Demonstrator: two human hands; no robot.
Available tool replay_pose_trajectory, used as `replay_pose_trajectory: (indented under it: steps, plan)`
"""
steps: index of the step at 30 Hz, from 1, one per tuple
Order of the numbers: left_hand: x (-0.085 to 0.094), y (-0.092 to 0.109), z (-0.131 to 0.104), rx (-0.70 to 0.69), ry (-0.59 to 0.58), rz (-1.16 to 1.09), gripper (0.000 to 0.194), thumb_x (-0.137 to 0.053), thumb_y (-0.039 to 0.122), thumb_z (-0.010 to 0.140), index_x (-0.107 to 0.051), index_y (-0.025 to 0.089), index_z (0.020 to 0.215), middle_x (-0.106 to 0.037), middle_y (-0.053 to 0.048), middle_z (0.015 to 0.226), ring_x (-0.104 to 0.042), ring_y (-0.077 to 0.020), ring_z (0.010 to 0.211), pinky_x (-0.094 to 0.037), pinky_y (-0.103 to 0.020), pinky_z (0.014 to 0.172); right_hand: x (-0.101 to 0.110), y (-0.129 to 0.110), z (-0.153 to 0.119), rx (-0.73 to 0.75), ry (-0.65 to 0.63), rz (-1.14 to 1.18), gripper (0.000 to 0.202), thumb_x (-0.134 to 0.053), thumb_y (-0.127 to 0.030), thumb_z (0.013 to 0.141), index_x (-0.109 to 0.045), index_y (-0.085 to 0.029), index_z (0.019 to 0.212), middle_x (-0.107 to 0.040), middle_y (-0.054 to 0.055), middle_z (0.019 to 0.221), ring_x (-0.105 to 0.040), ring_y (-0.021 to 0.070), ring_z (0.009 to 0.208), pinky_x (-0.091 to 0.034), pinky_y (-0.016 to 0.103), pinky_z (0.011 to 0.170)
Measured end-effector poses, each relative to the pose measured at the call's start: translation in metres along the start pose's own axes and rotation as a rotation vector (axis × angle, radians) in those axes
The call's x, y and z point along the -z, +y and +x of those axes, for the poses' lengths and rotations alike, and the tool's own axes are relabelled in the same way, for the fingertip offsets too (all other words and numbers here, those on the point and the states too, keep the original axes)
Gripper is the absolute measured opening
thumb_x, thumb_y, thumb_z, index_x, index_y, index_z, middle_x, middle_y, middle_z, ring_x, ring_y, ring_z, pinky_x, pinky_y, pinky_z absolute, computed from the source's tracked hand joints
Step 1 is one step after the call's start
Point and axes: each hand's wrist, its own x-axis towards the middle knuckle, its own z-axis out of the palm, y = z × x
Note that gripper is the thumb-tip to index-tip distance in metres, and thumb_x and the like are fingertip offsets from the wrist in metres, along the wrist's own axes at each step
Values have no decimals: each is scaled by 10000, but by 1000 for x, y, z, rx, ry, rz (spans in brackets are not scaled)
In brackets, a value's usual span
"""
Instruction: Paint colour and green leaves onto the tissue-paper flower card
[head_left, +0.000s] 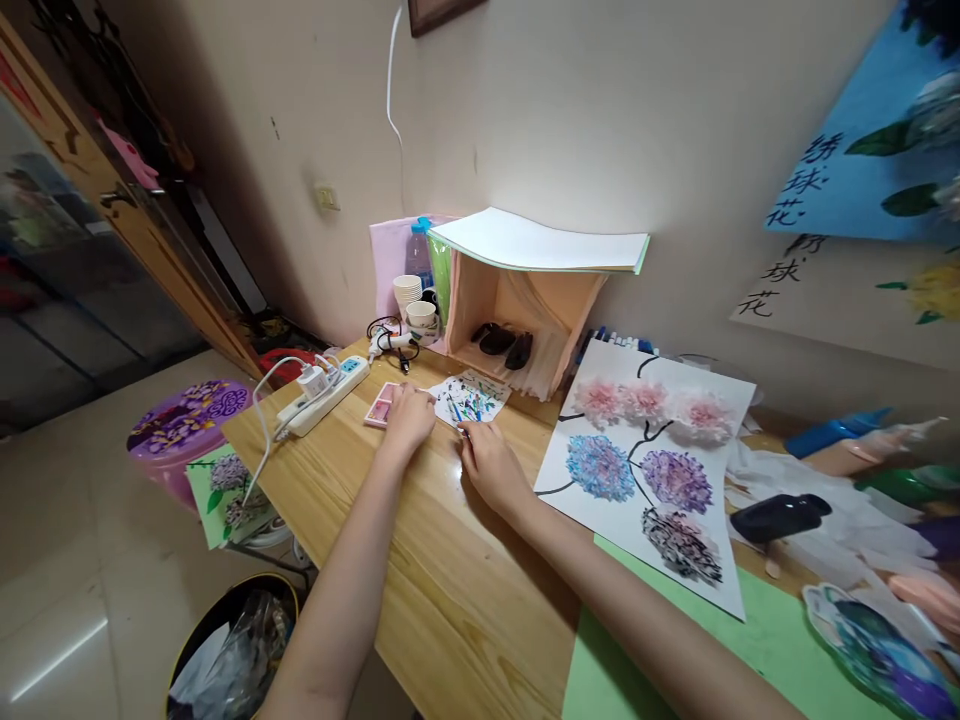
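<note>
My left hand (412,415) lies palm down on the wooden table, its fingers stretched forward between a small pink tray with compartments (380,405) and a white sheet speckled with paint (480,392). The tray is partly covered by the fingers. At the near edge of the speckled sheet, my right hand (493,462) is closed in a pinch. A thin bluish stick (454,408) points up from its fingertips over the sheet; its exact kind is too small to tell. To the right lies a white paper with pink, blue, purple and black fluffy flowers (637,470).
A peach box (544,300) with sunglasses inside and white sheets on top stands at the back. A power strip (322,395), paper cups (409,292) and cables line the left. Paint bottles (832,440) and crumpled tissue crowd the right. A bin (281,590) stands on the floor.
</note>
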Motion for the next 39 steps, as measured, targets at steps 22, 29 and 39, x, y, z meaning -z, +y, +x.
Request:
replay_pose_trajectory:
  steps: [22,29,39]
  plan:
    - [-7,-2,3,-60,-36,0,415,-331,156,835,-702,162,1022,-577,-142,1037,-437,-280,1062,-321,-380,952,1,-1,-5,77,-114,-129,185,-414,-119,867,-593,-133,910,-572,120,899,-460,243,881,-434,367,786]
    - [-7,-3,4,-65,-44,8,398,-348,154,828,-703,167,1005,-586,-128,990,-444,-267,1046,-324,-369,950,6,-4,-8,87,-137,-147,213,-409,-101,865,-608,-123,937,-564,123,916,-447,242,897,-427,362,797]
    - [-9,-5,5,-75,-55,22,409,-339,156,829,-710,177,998,-575,-129,1024,-419,-280,1085,-320,-365,954,11,-4,-12,96,-155,-160,227,-406,-84,865,-626,-129,900,-544,124,907,-425,237,889,-419,355,774]
